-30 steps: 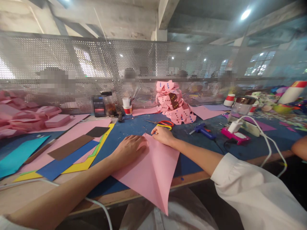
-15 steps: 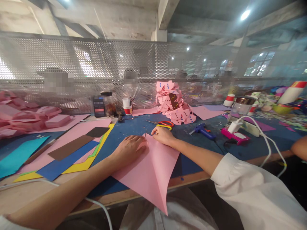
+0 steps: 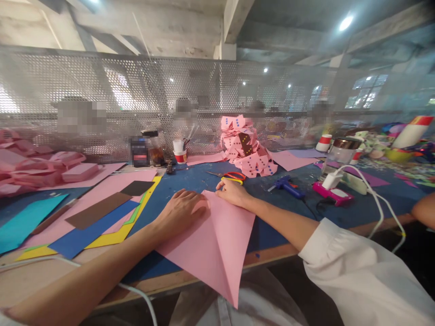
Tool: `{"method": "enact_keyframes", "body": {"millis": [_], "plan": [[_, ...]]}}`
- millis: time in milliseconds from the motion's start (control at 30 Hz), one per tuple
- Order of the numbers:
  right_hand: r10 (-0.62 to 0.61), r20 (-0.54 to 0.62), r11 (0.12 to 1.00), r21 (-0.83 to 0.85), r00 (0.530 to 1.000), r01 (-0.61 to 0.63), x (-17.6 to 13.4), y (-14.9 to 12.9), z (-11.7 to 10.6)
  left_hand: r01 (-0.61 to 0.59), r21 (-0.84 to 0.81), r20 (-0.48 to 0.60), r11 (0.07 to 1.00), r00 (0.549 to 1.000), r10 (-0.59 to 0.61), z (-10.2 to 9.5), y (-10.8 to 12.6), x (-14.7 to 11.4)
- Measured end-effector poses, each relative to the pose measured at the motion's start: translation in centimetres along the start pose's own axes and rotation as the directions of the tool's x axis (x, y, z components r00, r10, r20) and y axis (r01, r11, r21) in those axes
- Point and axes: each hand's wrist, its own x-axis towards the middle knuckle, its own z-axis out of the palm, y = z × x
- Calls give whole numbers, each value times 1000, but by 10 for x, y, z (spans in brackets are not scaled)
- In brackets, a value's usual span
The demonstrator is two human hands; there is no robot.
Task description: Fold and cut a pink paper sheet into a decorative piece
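Note:
A pink sheet of paper [image 3: 210, 244] lies in front of me with a lengthwise bend. Its near corner hangs past the table edge. My left hand [image 3: 183, 210] rests flat across the sheet's left side, fingers stretched toward the far corner. At that far corner my right hand [image 3: 233, 192] is closed with curled fingers on the paper's edge. Just beyond the right hand are scissors [image 3: 234, 175] with red and yellow handles, partly covered by it. A blue glue gun [image 3: 288, 186] lies to the right of the sheet.
Coloured sheets, among them a blue strip [image 3: 97, 228] and a brown one [image 3: 100, 210], lie left. Behind stand a pile of dotted pink paper pieces [image 3: 249, 149] and a paper cup [image 3: 180, 156]. A pink power strip [image 3: 333, 194] with white cable sits right.
Both hands stay almost in place on the sheet. The paper's far tip and right-hand part have shifted slightly, and its near corner sits a little lower.

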Motion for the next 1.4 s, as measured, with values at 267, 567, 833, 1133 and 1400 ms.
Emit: {"method": "enact_keyframes", "body": {"millis": [267, 567, 833, 1133, 1400], "plan": [[35, -66, 999, -7, 997, -36, 4, 0, 7, -15, -14, 3, 1000, 1000, 15, 1, -4, 0], [48, -71, 998, -34, 996, -51, 3, -1, 6, -66, -42, 36, 997, 997, 68, 3, -1, 1], [55, -40, 998, -23, 998, -56, 4, -2, 5, -38, -24, 25, 999, 999, 39, 6, -1, 1], [49, -20, 999, -10, 999, -50, 3, -1, 3, -49, -34, 27, 998, 998, 50, 3, 0, 0], [46, -9, 999, -2, 999, -46, 1, 0, -5, -9, -35, 39, 999, 999, 11, 5, -5, 0]]}}
